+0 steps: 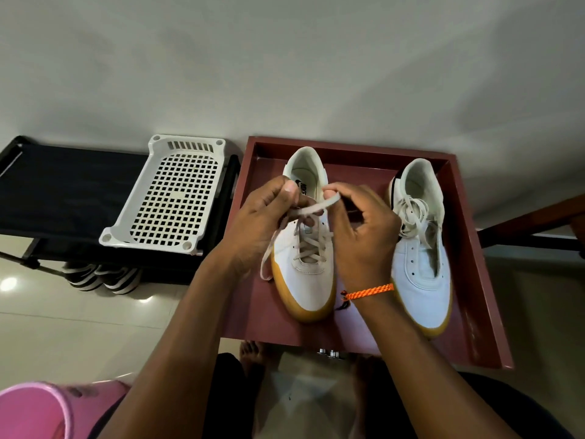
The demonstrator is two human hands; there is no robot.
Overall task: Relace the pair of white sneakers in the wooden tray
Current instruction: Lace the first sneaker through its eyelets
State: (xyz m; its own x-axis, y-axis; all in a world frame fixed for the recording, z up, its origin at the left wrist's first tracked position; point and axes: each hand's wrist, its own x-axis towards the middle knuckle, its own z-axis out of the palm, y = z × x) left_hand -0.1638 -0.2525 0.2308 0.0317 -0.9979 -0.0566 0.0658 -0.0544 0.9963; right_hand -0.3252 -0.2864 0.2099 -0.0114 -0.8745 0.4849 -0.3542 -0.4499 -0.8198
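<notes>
Two white sneakers with gum soles stand in a dark red wooden tray [474, 280], toes toward me. The left sneaker [304, 280] has its lace crossed through the eyelets. Above its tongue, my left hand [262, 226] and my right hand [361, 236] each pinch part of that pale lace [311, 209], which is stretched between them; a loose end hangs down the shoe's left side. The right sneaker [421, 274] has empty eyelets, and a bundled lace [411, 217] lies in its opening.
A white perforated plastic basket [171, 198] rests on a black fabric rack [63, 185] left of the tray. Striped sandals [101, 277] sit below it on the tiled floor. A pink tub [34, 413] is at the bottom left. My bare feet show under the tray's near edge.
</notes>
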